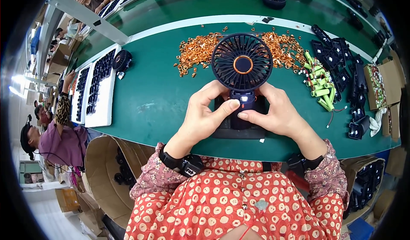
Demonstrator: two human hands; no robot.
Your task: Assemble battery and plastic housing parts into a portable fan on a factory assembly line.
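Head view. Handheld fan (242, 64): dark blue, round grille with orange ring at hub, upright at centre of green table (149, 99), handle standing on a black pad (239, 131). Left hand (205, 114): fingers curled round the handle's left side, thumb pressed on its front. Right hand (275, 111): closed on the handle's right side, thumb tip meeting the left thumb. Copper coils (200, 52): loose heap, far side, behind the fan. Green batteries (320, 84): pile with wires, right. Black plastic parts (341, 56): far right. White trays (100, 90): left, filled with dark parts. Second fan head (121, 60): beside the trays. Cardboard box (104, 167): near left, below the table edge.
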